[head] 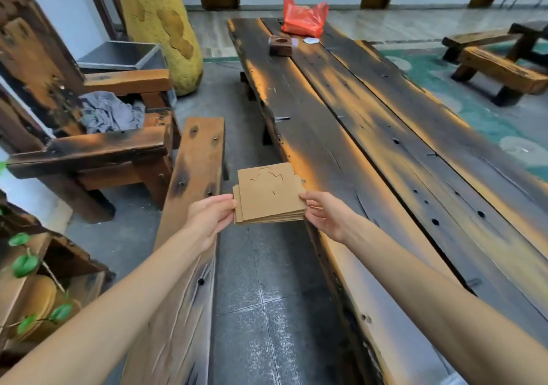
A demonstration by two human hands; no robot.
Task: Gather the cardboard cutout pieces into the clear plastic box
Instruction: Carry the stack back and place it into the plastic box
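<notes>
A stack of several brown cardboard cutout pieces (269, 193) hangs in the air over the gap between the bench and the long table. The top sheet shows thin cut lines. My left hand (212, 212) grips the stack's left edge, and my right hand (321, 212) pinches its right edge. Both arms reach forward from the bottom of the view. No clear plastic box is visible anywhere.
A long dark wooden table (370, 135) runs away on the right, with a red plastic bag (304, 18) and a small wooden block (280, 44) at its far end. A wooden bench (192, 194) lies left of the stack, a heavy wooden armchair (98, 147) with grey cloth beyond it.
</notes>
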